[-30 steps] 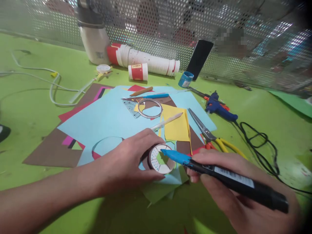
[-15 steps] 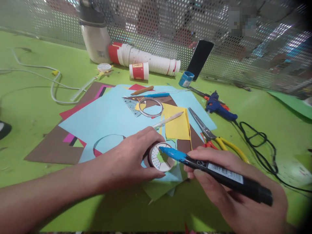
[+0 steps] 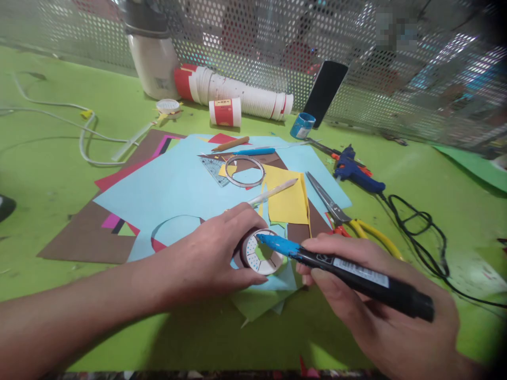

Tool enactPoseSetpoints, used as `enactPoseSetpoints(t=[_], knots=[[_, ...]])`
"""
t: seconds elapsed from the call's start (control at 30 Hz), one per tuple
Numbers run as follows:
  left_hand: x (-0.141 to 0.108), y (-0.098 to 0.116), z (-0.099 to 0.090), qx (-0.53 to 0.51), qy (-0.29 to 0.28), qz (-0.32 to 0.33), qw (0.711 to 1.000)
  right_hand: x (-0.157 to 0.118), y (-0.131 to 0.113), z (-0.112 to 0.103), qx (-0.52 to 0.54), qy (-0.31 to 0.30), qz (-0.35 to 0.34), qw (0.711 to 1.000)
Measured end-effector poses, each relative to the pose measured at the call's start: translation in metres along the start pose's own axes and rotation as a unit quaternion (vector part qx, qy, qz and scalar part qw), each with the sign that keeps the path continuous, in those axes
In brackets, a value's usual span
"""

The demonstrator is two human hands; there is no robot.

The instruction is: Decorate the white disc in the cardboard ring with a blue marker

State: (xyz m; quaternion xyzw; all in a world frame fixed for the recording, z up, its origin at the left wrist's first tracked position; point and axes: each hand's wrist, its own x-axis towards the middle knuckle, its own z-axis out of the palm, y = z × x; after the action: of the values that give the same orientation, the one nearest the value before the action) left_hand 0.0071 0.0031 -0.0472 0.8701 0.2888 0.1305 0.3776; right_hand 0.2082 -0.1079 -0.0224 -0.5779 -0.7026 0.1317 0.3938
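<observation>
My left hand (image 3: 217, 248) grips a small round cup-like piece (image 3: 253, 262) from its left side, thumb in front and fingers behind. Its white top face has black dividing lines, blue dots in some sections and a green centre. In my right hand (image 3: 368, 295) is a black marker (image 3: 356, 274) with a blue front end, pointing left. The marker's tip is over the upper part of the white face; whether it touches is hard to tell. Light blue paper (image 3: 134, 195) and a yellow sheet (image 3: 287, 200) lie behind the hands.
Yellow-handled scissors (image 3: 336, 211) and a blue glue gun (image 3: 356, 171) with a black cord lie at the right. Behind are a tape ring (image 3: 244, 171), a blue paint jar (image 3: 303, 125), a dark phone (image 3: 327, 92), stacked paper cups (image 3: 237, 95) and a white bottle (image 3: 154, 63).
The marker and my right hand have shifted slightly left and up, the tip moving a little along the white face. My left hand keeps its hold, and the whole view has shifted slightly.
</observation>
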Motion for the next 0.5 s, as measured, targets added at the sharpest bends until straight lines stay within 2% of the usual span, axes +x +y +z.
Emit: enactPoseSetpoints(t=[0.5], knots=[[-0.0001, -0.0006, 0.0007, -0.001, -0.001, -0.005, 1.000, 0.0031, -0.0020, 0.0033, 0.004, 0.030, -0.007, 1.000]])
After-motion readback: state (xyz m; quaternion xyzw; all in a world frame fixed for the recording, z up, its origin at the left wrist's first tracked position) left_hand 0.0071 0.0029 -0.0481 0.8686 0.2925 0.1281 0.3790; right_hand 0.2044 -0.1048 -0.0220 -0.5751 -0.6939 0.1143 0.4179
